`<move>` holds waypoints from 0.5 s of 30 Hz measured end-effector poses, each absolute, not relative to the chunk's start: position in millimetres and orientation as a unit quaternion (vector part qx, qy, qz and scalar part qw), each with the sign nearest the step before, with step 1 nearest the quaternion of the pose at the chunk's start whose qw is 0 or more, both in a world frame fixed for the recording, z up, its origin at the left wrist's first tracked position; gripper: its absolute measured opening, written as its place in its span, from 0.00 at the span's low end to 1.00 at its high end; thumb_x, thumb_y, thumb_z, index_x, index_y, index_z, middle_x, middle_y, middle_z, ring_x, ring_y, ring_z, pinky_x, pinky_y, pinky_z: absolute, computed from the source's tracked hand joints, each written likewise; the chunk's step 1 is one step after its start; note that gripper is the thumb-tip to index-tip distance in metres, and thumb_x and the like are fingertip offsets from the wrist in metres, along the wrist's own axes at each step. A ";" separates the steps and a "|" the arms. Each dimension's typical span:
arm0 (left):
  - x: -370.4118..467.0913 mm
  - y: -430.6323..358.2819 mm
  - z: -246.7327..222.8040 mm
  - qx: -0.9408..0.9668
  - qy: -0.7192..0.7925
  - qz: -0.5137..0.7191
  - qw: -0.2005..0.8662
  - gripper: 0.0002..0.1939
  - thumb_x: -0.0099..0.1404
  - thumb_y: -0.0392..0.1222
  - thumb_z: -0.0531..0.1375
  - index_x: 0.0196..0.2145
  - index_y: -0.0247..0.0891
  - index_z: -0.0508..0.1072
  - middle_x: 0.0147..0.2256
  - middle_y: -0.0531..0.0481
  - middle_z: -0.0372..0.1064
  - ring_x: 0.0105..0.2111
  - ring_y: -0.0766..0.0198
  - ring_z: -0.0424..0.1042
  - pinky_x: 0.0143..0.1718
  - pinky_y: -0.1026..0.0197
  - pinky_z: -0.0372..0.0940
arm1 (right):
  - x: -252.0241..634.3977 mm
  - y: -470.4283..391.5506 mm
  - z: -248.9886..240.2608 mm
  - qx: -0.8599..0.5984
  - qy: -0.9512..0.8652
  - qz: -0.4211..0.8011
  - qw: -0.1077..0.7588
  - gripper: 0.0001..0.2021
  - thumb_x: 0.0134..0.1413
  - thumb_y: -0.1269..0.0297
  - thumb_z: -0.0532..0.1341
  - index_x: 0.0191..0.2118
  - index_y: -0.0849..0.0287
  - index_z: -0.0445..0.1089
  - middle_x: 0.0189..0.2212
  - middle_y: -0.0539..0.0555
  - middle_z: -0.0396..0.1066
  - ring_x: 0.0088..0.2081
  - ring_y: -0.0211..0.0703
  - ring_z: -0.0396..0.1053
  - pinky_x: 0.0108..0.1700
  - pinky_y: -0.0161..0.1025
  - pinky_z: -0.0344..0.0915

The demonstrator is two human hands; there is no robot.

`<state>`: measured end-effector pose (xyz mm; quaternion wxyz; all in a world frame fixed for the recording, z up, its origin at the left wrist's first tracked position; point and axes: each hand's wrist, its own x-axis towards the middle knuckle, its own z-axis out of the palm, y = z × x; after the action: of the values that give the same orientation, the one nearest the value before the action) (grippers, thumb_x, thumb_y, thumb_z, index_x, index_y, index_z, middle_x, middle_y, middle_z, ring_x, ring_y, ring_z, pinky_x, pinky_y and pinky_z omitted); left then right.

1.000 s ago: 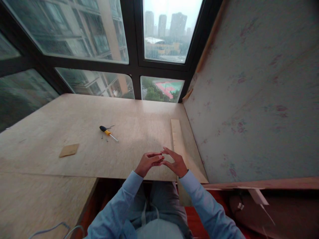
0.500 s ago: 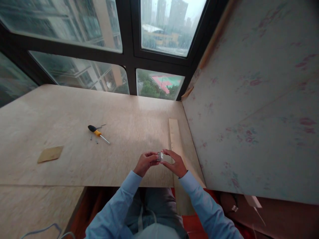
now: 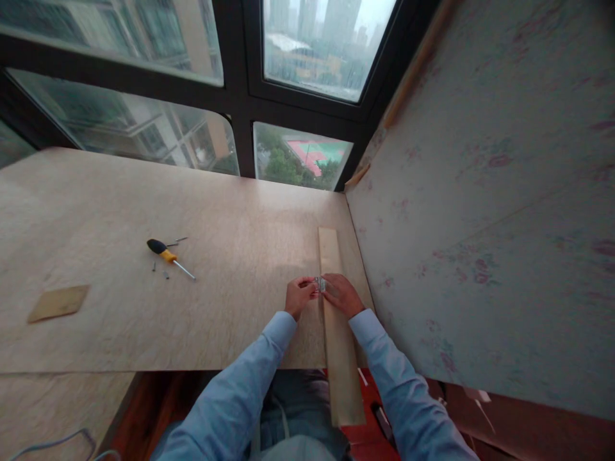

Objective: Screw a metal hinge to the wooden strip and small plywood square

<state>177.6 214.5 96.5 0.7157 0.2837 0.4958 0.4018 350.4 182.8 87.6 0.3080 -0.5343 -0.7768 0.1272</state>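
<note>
A small metal hinge (image 3: 321, 284) is pinched between my two hands, at the left edge of a long wooden board (image 3: 342, 358). My left hand (image 3: 300, 297) grips the hinge's left side with thumb and fingers. From the right, my right hand (image 3: 343, 294) reaches over the board and holds the hinge's other side; its fingers appear to rest on the wood. The board lies on the pale tabletop (image 3: 230, 218), with its near end sticking out past the table's front edge.
A black and yellow screwdriver (image 3: 169, 257) lies to the left, with several screws (image 3: 166, 274) around it. Farther left is a brown rectangular piece (image 3: 58, 303). A flowered wall (image 3: 480, 243) borders the right side, and windows (image 3: 302, 153) stand behind the table.
Both hands have carried the hinge right and slightly away from me, from over the tabletop to the board's left edge. My view has shifted a little, too.
</note>
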 end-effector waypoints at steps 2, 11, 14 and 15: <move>187.1 221.0 88.3 0.290 0.504 0.407 0.705 0.08 0.53 0.28 0.66 0.33 0.30 0.76 0.27 0.49 0.76 0.24 0.66 0.75 0.26 0.64 0.72 | 357.7 187.5 75.6 -0.550 -0.769 0.123 0.302 0.16 0.61 0.59 0.61 0.53 0.56 0.73 0.49 0.62 0.76 0.51 0.53 0.72 0.55 0.57 0.69; 197.2 229.8 77.8 0.310 0.512 0.392 0.699 0.08 0.53 0.27 0.65 0.33 0.30 0.76 0.26 0.50 0.76 0.23 0.66 0.75 0.25 0.66 0.71 | 353.6 167.0 46.2 -0.620 -0.734 0.057 0.270 0.17 0.63 0.57 0.60 0.55 0.54 0.73 0.66 0.63 0.57 0.66 0.59 0.56 0.64 0.61 0.58; 198.7 227.8 76.7 0.322 0.510 0.391 0.695 0.08 0.55 0.28 0.65 0.36 0.29 0.77 0.26 0.49 0.77 0.24 0.65 0.76 0.25 0.66 0.72 | 349.5 156.0 43.9 -0.645 -0.726 0.041 0.234 0.25 0.60 0.52 0.62 0.60 0.53 0.68 0.70 0.64 0.48 0.69 0.67 0.50 0.64 0.67 0.53; 199.2 227.1 75.9 0.325 0.512 0.392 0.692 0.09 0.56 0.29 0.65 0.36 0.28 0.77 0.26 0.49 0.77 0.24 0.65 0.76 0.25 0.66 0.72 | 348.5 153.2 43.0 -0.648 -0.726 0.040 0.227 0.28 0.59 0.51 0.63 0.62 0.55 0.67 0.70 0.65 0.46 0.69 0.69 0.47 0.64 0.68 0.52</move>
<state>199.2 227.1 75.9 0.6916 0.3252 0.5122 0.3919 348.5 153.2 43.0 0.2267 -0.6481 -0.7259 0.0403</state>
